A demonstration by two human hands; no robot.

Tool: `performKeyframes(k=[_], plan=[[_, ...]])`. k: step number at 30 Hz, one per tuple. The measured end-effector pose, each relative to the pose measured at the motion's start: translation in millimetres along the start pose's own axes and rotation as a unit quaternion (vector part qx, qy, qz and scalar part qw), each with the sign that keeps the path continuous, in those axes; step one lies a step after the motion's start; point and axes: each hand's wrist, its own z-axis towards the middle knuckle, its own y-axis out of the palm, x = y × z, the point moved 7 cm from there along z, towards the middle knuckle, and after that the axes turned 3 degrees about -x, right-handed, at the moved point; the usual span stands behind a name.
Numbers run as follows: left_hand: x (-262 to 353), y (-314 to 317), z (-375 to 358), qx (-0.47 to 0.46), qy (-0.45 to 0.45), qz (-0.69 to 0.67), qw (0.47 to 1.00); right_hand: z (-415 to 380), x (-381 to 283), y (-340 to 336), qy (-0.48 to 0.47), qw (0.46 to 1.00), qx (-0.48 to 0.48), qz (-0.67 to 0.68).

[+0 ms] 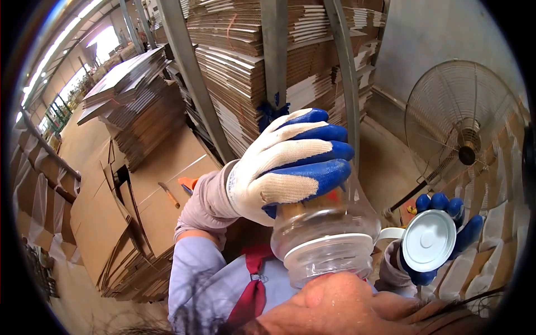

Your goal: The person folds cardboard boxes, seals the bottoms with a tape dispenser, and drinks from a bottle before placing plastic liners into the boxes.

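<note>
My left hand (296, 162), in a white knit glove with blue coated fingers, is wrapped around the body of a clear plastic drinking bottle (329, 229). The bottle is tilted up, and its wide neck is against my mouth. A white ring circles the neck, and a short white strap reaches from it toward a round white lid (429, 240). Behind that lid is my right hand (438, 209), gloved the same way, with fingers and thumb around the lid's edge. The fingers partly hide behind the lid.
Stacked flat cardboard (229, 84) stands behind metal posts (274, 50). A caged fan (466, 134) is at the right. Cardboard sheets (151, 195) lie at the left, with a knife (168, 194) and an orange-handled tool (188, 183) on them. Another cardboard pile (142, 111) rises behind.
</note>
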Motion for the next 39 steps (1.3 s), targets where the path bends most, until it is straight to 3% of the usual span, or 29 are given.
performKeyframes(k=[4, 9, 12, 13, 15, 18, 22, 30, 33, 39], plan=[[4.3, -8.5, 5.8, -0.022, 0.049, 0.03, 0.998, -0.5, -5.7, -0.1, 0.014, 0.999, 0.032, 0.006], [10.8, -17.1, 17.8, 0.015, 0.073, 0.048, 0.996, -18.6, -9.7, -12.1, 0.009, 0.998, 0.038, -0.038], [15.1, -21.6, 23.6, 0.009, 0.082, 0.063, 0.995, -21.8, -15.4, -4.4, 0.011, 0.989, 0.135, -0.061], [17.1, -23.1, 26.0, 0.006, 0.084, 0.068, 0.994, -32.6, -16.5, -12.1, 0.025, 0.969, 0.236, -0.067], [20.5, -26.0, 30.1, 0.009, 0.078, 0.066, 0.995, -39.5, -18.0, -23.4, 0.035, 0.94, 0.333, -0.07], [23.7, -28.3, 33.9, 0.012, 0.08, 0.069, 0.994, -16.3, -19.9, -11.4, 0.042, 0.982, 0.173, -0.068], [26.7, -31.9, 37.9, 0.015, 0.08, 0.083, 0.993, -10.6, -20.1, -9.2, 0.026, 0.992, 0.105, -0.065], [36.5, -37.5, 43.9, -0.001, 0.091, 0.097, 0.991, -3.2, -21.7, -5.6, 0.024, 0.995, 0.102, -0.007], [40.2, -37.5, 45.8, -0.008, 0.082, 0.103, 0.991, -14.8, -22.8, -9.4, 0.007, 0.995, 0.066, -0.068], [41.8, -37.8, 46.4, -0.009, 0.089, 0.101, 0.991, -16.5, -23.1, -8.2, 0.009, 0.996, 0.073, -0.041]])
